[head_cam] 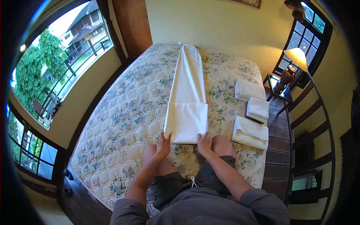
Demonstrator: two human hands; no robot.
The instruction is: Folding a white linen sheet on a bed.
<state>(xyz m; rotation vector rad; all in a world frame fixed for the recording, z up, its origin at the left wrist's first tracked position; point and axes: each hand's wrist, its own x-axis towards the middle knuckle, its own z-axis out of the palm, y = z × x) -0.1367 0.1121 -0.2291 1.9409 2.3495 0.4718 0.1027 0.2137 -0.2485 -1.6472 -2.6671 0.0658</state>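
A long white cloth (188, 84), which looks like a bed sheet, lies in a narrow strip on the floral mattress (121, 112). Its near part is doubled back into a flat rectangular panel, while the far end narrows to bunched fabric. My left hand (163, 144) grips the near left corner of that panel, thumb on top. At the near right corner, my right hand (204, 144) holds the fabric in the same way. The undersides of the fingers are hidden. My bare knees rest on the mattress on either side of the cloth's near edge.
On the mattress's right side lie folded white linens: one at the back (249, 89), a smaller stack (258, 108) and a nearer one (250, 132). A dark thin object (254, 120) lies between the latter two. Beyond stands a lit lamp (289, 70) on a side table (277, 87).
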